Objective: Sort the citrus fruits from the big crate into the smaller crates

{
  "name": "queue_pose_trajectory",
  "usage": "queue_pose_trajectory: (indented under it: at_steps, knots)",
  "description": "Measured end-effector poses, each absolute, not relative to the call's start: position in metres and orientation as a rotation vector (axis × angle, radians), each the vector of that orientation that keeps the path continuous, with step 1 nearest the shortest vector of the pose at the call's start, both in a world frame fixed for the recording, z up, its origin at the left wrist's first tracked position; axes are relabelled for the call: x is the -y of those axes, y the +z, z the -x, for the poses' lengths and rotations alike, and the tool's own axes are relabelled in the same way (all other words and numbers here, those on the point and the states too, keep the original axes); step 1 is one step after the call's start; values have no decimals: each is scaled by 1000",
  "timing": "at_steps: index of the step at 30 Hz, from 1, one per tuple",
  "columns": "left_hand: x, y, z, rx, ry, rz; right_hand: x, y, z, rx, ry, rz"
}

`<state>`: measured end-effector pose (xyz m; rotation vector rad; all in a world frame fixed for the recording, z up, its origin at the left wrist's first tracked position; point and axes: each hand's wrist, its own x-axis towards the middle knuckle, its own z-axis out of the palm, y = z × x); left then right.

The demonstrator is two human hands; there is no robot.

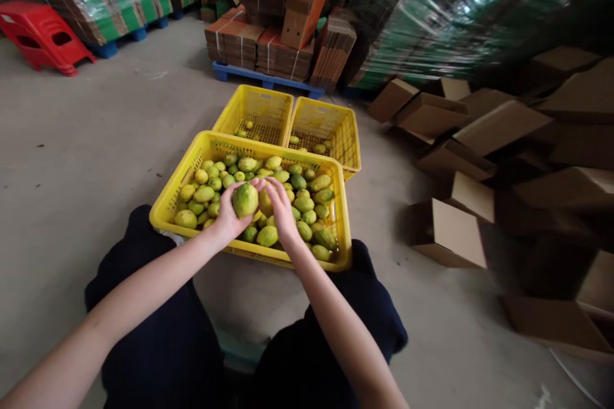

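Note:
A wide yellow plastic crate (249, 253) full of green and yellow lemons (267, 236) stands between my knees. Above its middle, my left hand (229, 214) is closed around a large green-yellow lemon (245, 200). My right hand (282, 208) is right beside it, its fingers curved over a yellower lemon (265, 201) that they partly hide. The fingertips of both hands come close together; whether they touch is unclear.
Behind the full crate stand a left yellow crate (228, 108) and a right one (354, 134), each with a few lemons. Open cardboard boxes (458, 233) lie heaped on the right. Flattened cartons (288, 54) sit on a blue pallet (268, 80), and a red stool (45, 32) is far left.

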<state>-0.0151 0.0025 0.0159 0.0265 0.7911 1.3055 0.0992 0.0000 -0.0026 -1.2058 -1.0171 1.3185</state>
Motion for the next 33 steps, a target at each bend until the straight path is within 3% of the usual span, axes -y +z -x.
queue_pose_trajectory:
  at_steps: [6, 9, 22, 26, 33]
  knots:
    - [-1, 5, -8, -827, 1347, -207, 9, -13, -89, 1213, 1128, 1253]
    - [-6, 3, -11, -805, 1203, -146, 11, -2, -97, 1286, 1043, 1215]
    - [-13, 25, 3, -610, 915, -294, 0, 44, -152, 556, 1501, 822]
    - [-10, 31, 7, -753, 1058, -459, -2, 49, -167, 732, 1493, 859]
    - [3, 42, 17, -862, 1309, -1018, 4, 42, -161, 1262, 1141, 1000]
